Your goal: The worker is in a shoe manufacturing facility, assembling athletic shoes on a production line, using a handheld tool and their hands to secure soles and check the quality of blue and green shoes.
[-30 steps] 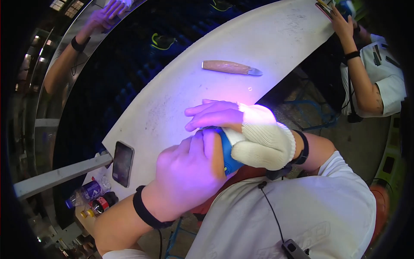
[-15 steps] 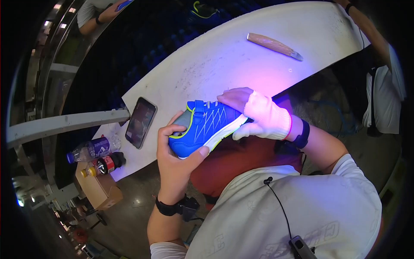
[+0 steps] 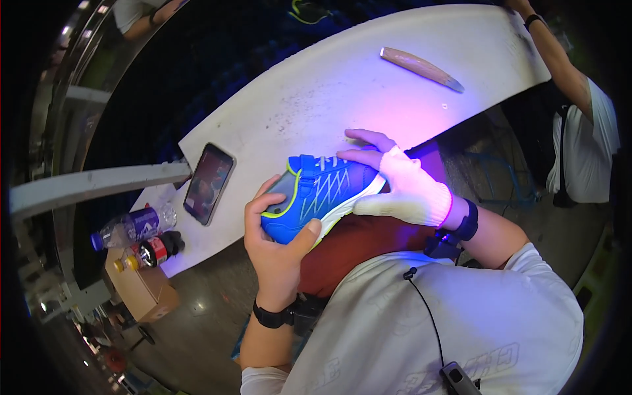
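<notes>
A blue sneaker (image 3: pixel 324 192) with a lime-edged collar, pale crisscross lines and a white sole is held tilted above the table's near edge. At its heel, my bare left hand (image 3: pixel 273 247) grips it, fingers on the far side of the collar and thumb against the near side by the sole. My right hand (image 3: pixel 409 191), in a white glove with bare fingertips, is around the toe. Its thumb lies along the sole and one finger rests near the laces, while another finger is raised off the upper. The toe's tip is partly hidden by this hand.
On the white table (image 3: pixel 283 105) lie a wooden-handled tool (image 3: pixel 421 68) and a phone (image 3: pixel 209 184). Two bottles, one purple-labelled (image 3: pixel 138 227) and one dark (image 3: pixel 155 251), lie left, above a cardboard box (image 3: pixel 141 289). Another person's arm (image 3: pixel 559 56) reaches in at the right.
My right hand has loosened its hold on the toe: a finger has lifted off the upper and the fingers have spread. My left hand still grips the heel.
</notes>
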Motion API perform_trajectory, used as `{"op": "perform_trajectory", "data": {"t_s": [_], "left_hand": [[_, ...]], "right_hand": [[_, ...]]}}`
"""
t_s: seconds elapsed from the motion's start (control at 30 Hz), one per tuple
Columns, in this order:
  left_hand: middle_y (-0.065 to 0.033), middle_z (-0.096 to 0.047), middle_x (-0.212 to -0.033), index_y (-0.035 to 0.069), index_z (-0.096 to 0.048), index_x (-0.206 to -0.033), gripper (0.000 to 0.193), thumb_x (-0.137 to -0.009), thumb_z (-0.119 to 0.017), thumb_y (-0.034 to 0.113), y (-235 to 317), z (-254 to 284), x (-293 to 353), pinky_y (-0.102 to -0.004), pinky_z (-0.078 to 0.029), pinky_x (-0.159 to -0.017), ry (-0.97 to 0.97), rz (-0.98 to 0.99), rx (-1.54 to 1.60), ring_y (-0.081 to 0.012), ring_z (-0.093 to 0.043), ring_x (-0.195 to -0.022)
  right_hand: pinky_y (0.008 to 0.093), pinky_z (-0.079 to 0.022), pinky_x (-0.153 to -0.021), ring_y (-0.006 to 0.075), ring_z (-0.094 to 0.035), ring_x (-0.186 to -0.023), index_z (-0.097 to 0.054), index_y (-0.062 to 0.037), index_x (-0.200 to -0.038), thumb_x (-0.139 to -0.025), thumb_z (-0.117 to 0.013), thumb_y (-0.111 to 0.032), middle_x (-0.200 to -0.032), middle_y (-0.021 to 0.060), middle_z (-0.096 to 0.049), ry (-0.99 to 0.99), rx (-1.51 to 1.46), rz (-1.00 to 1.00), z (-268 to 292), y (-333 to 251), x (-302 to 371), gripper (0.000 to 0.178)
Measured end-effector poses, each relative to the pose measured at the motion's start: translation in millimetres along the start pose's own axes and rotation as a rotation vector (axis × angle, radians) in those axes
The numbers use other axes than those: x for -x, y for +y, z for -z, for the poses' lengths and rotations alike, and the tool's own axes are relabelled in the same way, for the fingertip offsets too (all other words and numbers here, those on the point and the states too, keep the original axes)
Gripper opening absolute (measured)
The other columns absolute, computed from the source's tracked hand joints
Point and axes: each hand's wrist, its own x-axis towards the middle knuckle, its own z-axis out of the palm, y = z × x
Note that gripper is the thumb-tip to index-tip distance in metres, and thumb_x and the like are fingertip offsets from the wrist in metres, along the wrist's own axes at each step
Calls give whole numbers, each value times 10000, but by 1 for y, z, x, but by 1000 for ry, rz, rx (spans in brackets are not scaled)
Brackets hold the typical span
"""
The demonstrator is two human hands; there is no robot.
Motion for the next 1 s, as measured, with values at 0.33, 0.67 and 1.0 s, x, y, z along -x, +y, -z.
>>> {"op": "perform_trajectory", "data": {"t_s": [0.33, 0.67, 1.0], "left_hand": [[-205, -493, -1522, 70, -555, -1230, 610, -721, -886, 9, 6, -3, 3, -427, -432, -1155, 69, 31, -270, -282, -537, -1356], [-69, -589, -1202, 84, -540, -1260, 584, -784, -875, 40, 1, -3, 2, -344, -519, -971, 142, 66, -174, -180, -629, -1068], [-215, -293, -1677, 75, -235, -1643, 1074, -833, -915, 259, 16, -15, 14, -497, -358, -1229, -88, -391, 228, -370, -360, -1529]], "right_hand": [[514, -429, -1172, 435, -457, -1438, -642, -126, -1437, -784, -847, -350, -1576, 220, -473, 70, -101, -18, -3, 2, 3, 720], [489, -414, -1187, 378, -471, -1446, -648, -69, -1398, -747, -868, -380, -1524, 187, -541, 122, -237, 105, -6, 26, -7, 754], [474, -531, -1038, 364, -686, -1160, -727, 13, -1246, -796, -807, -184, -1263, 198, -717, 608, 533, 293, 137, -17, 34, 498]]}}
